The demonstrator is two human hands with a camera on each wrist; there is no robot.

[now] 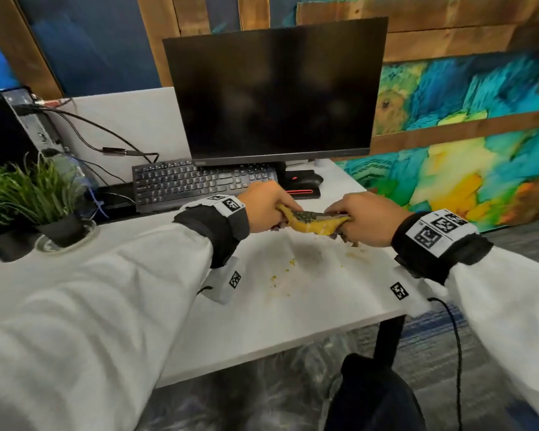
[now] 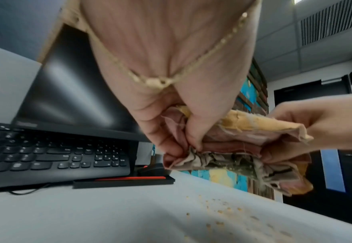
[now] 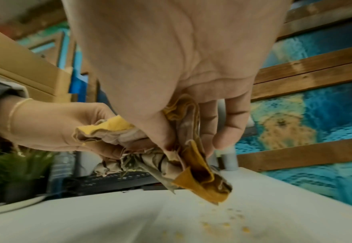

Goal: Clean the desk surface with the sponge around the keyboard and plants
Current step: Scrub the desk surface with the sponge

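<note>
Sponge [image 1: 311,221], thin, cloth-like and yellow, crumpled and soiled, held up just above the desk [image 1: 293,312] in front of the keyboard [image 1: 199,181], stretched between both hands.

Largest first: white desk, strewn with yellow crumbs [image 1: 280,275] and a faint smear beneath the sponge. Dark monitor [image 1: 274,91] at the back, its screen off; small brand mark on the lower bezel too blurred to read. Black keyboard tucked partly under the monitor, key legends visible but not legible. Potted green plant [image 1: 28,194] on a saucer at the left edge, well apart from the sponge. Black mouse [image 1: 305,181] near the monitor base, behind a black tray with a red stripe [image 1: 302,191]. Square coded markers on both wristbands; no readable words.

Left hand [image 1: 263,209] clenched round the sponge's left end, fingers [image 2: 193,136] curled tight into the bunched folds. Right hand [image 1: 366,219] closed on the right end, thumb and first fingers pinching the gathered material, little finger [image 3: 231,125] held looser, a yellow flap hanging below toward the crumbs.
</note>
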